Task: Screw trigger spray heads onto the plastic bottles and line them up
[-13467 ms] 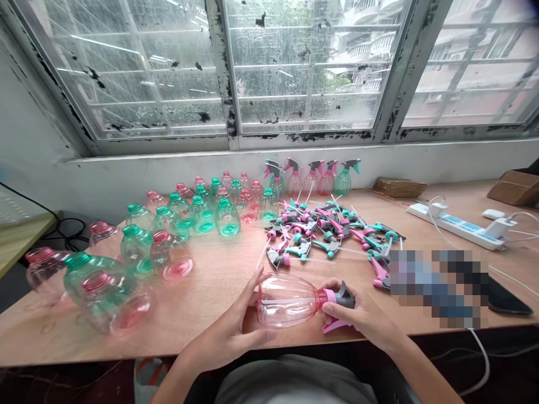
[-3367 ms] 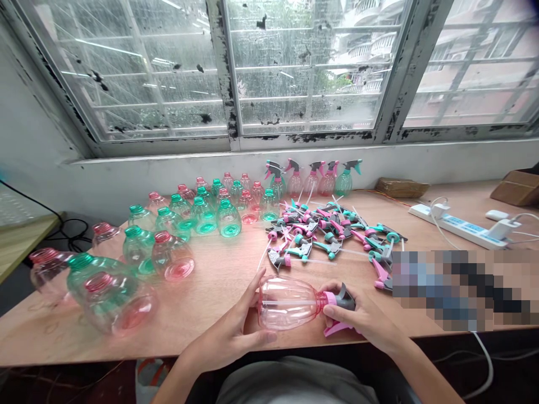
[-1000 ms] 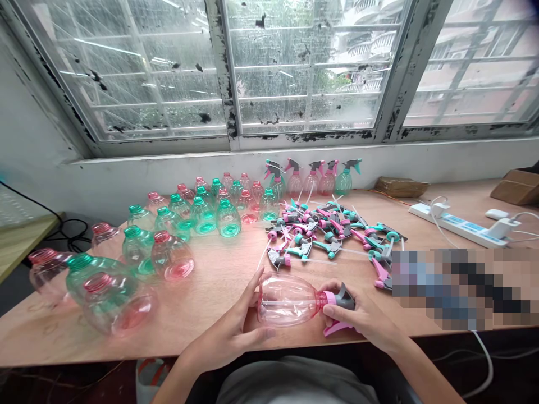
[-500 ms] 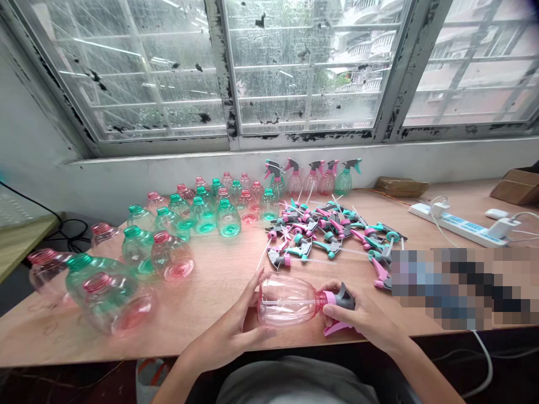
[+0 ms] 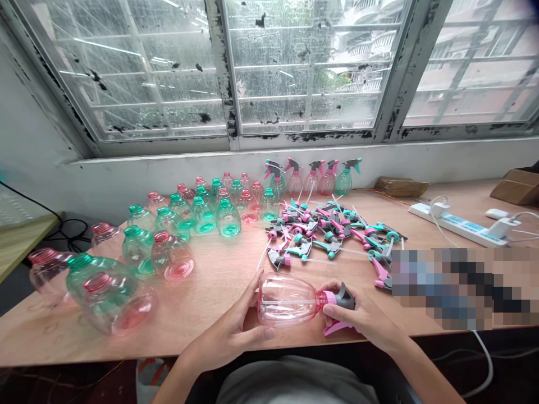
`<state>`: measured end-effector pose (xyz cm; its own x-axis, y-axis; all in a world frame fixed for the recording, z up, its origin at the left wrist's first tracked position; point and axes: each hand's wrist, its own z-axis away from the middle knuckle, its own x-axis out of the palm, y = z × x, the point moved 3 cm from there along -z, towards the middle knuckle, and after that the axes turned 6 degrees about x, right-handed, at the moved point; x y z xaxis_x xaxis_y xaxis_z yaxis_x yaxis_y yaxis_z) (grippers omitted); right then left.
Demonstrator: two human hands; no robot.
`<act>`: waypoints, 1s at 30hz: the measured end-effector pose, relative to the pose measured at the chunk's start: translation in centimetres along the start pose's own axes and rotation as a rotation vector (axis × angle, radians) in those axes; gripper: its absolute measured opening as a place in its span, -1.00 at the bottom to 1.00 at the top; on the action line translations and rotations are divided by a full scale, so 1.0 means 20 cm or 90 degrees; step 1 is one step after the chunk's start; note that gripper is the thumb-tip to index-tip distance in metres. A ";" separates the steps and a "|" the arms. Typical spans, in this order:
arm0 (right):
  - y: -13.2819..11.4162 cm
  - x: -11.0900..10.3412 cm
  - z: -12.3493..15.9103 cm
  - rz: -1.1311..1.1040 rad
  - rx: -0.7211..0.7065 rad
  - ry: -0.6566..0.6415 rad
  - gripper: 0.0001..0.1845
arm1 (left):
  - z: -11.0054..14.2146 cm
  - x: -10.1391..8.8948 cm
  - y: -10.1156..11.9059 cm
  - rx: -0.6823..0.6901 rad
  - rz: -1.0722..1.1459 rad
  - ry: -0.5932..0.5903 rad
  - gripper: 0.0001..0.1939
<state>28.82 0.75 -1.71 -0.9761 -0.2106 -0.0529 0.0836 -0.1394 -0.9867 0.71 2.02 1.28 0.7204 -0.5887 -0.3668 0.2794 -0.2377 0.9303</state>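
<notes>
A clear pink spray bottle (image 5: pixel 286 300) lies sideways between my hands at the front of the table, its base to the left. My left hand (image 5: pixel 242 322) cups the base end, with the thumb low in front and the other fingers partly hidden behind the bottle. At the neck, my right hand (image 5: pixel 357 311) grips the grey-and-pink spray head (image 5: pixel 344 297). The pink collar sits against the bottle's neck, and the pink trigger points toward me. A pale tube shows inside the bottle. Just beyond it is a heap of loose spray heads (image 5: pixel 332 247) in pink, green and grey.
Several open pink and green bottles (image 5: pixel 229 219) stand on the left side of the table. By the wall are several bottles with spray heads fitted (image 5: pixel 311 182). A white power strip (image 5: pixel 458 224), brown packets (image 5: pixel 401 187) and a blurred-out area lie to the right.
Almost nothing differs. The bottle has shifted very slightly in my hands, while both hands keep the same place and hold.
</notes>
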 end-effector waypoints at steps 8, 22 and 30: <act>0.01 0.00 0.00 -0.016 0.005 -0.003 -0.57 | 0.00 -0.01 -0.03 0.024 0.017 -0.002 -0.09; 0.00 0.00 0.00 -0.037 0.010 -0.010 -0.55 | 0.00 0.00 -0.01 0.021 0.006 0.018 0.06; 0.00 0.01 0.00 -0.042 0.010 -0.020 -0.55 | 0.00 0.00 -0.02 0.025 -0.034 0.026 -0.07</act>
<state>28.66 0.76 -1.77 -0.9729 -0.2306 0.0178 0.0222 -0.1698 -0.9852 0.59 2.20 0.99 0.7304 -0.5426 -0.4148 0.2939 -0.2985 0.9080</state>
